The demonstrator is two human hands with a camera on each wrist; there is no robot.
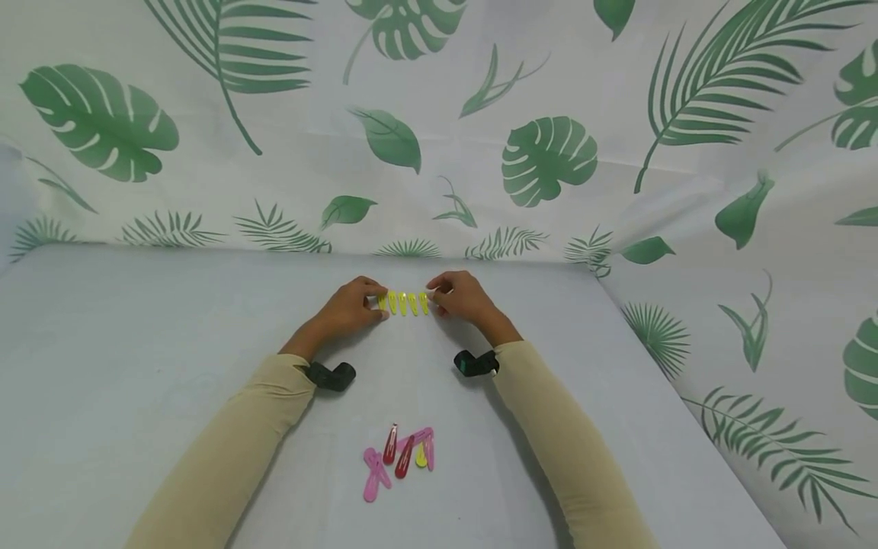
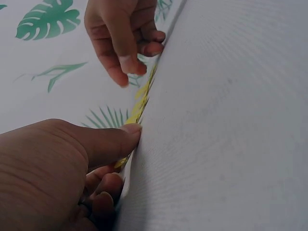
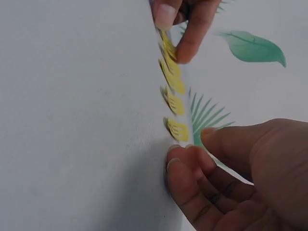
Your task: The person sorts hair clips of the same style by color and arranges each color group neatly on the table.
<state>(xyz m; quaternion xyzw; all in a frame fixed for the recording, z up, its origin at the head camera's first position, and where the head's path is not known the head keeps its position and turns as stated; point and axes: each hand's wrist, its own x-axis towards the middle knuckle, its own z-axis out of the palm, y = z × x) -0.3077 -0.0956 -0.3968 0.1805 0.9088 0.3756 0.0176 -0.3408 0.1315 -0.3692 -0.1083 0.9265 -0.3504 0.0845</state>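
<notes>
Several yellow snap hair clips (image 1: 402, 303) lie side by side in a short row towards the back of the table. At the row's left end my left hand (image 1: 353, 306) pinches the outermost yellow hair clip (image 3: 168, 48) between thumb and finger. My right hand (image 1: 466, 297) is beside the right end, close to the last yellow clip (image 3: 177, 130). Its fingers are loosely bent, with a gap between thumb and fingertips and nothing held, as the right wrist view shows. The left thumb partly hides the row in the left wrist view.
Nearer the front, a loose pile holds pink hair clips (image 1: 371, 488), red hair clips (image 1: 405, 457) and one yellow clip (image 1: 421, 456). A white sheet covers the table (image 1: 171, 343). Behind it hangs a leaf-patterned cloth (image 1: 446, 152), which continues down the right side.
</notes>
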